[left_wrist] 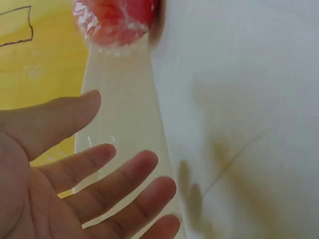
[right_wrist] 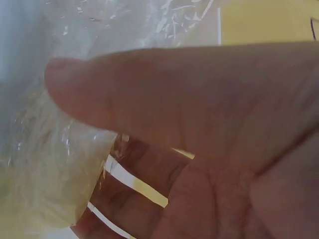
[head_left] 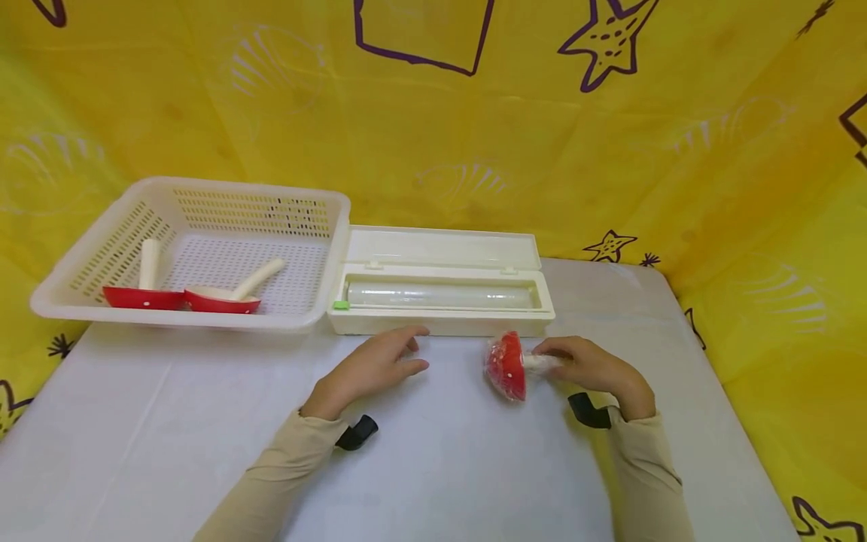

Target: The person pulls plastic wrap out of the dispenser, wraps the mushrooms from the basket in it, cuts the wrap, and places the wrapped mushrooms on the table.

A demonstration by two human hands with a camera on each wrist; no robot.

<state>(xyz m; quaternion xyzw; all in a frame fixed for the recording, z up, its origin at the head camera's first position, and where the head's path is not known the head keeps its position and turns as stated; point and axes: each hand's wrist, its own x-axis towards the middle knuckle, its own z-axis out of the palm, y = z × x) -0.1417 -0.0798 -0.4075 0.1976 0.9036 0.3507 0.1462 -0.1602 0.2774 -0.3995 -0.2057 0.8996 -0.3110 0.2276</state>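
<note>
My right hand (head_left: 592,367) pinches the white handle of a red ladle (head_left: 508,366) with white dots, its bowl turned left. Clear cling film wraps the ladle, and crinkled film (right_wrist: 60,154) lies against the thumb and fingers in the right wrist view. Off to the ladle's left, my left hand (head_left: 372,369) hovers with fingers spread, holding nothing. In the left wrist view, the film-covered red bowl (left_wrist: 114,20) shows beyond those fingers. Behind both hands stands a cream cling film box (head_left: 443,324), lid up, a roll of film (head_left: 440,295) inside.
At the left, a white plastic basket (head_left: 183,319) holds two more red ladles (head_left: 144,299) with white handles. It stands against the film box's left end. A green slider (head_left: 341,305) sits on the box's front edge. Yellow patterned cloth (head_left: 433,135) hangs behind the white table (head_left: 440,467).
</note>
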